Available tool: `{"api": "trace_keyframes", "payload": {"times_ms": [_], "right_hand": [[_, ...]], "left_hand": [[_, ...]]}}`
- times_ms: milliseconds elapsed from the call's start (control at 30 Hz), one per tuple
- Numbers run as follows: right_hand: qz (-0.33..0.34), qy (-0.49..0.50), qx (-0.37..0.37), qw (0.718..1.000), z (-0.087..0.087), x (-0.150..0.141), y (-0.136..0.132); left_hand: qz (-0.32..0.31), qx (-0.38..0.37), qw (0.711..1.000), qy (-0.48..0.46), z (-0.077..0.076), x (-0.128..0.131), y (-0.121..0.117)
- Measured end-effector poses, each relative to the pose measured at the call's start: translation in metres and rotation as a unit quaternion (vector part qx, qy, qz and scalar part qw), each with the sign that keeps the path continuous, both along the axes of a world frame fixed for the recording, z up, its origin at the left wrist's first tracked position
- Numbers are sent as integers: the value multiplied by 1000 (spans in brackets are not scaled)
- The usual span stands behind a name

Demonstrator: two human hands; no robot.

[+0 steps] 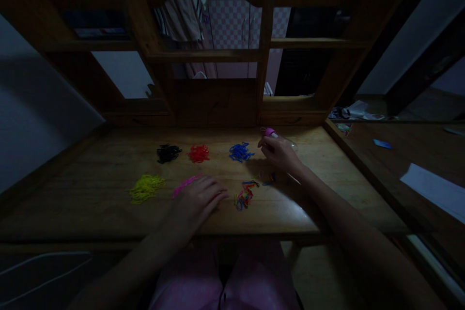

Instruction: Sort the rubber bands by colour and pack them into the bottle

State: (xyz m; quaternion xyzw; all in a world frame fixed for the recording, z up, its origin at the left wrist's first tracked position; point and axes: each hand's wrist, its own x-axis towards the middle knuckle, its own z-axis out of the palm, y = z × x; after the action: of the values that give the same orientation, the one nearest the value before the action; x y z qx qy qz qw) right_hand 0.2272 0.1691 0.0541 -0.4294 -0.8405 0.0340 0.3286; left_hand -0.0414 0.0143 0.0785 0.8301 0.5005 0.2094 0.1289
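My left hand (203, 196) lies low over the desk, fingers stretched out, partly covering a pile of pink rubber bands (184, 184). To the right of its fingertips is a small mixed heap of coloured rubber bands (245, 195). My right hand (279, 151) is beside the pile of blue rubber bands (240, 152), its fingers drawn together; whatever they hold is too small to make out. Behind that hand lies a clear bottle (292, 144) with a pink top (269, 132), partly hidden. Further left are piles of black (168, 153), red (198, 153) and yellow rubber bands (146, 188).
The wooden desk (98, 193) has a raised shelf unit (210, 55) along its back. At right, a lower wooden surface (381, 164) carries a white paper (436, 191) and a small blue card (382, 144). The room is dim.
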Motion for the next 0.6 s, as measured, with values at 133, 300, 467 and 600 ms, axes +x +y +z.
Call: {"api": "trace_keyframes", "payload": {"times_ms": [133,300,467,600], "right_hand": [[-3,6,1,1000,-1,1,2],[13,7,3,1000,-1,1,2],[3,7,3,1000,-1,0,1],[2,7,5,1000,-1,0,0]], "left_hand": [[-30,-38,998,-31,-13,32,-4],[-57,-37,997,-23,-26,45,8],[-58,-33,998,-2,-33,48,18],[-46,-44,998,-12,-23,48,17]]}}
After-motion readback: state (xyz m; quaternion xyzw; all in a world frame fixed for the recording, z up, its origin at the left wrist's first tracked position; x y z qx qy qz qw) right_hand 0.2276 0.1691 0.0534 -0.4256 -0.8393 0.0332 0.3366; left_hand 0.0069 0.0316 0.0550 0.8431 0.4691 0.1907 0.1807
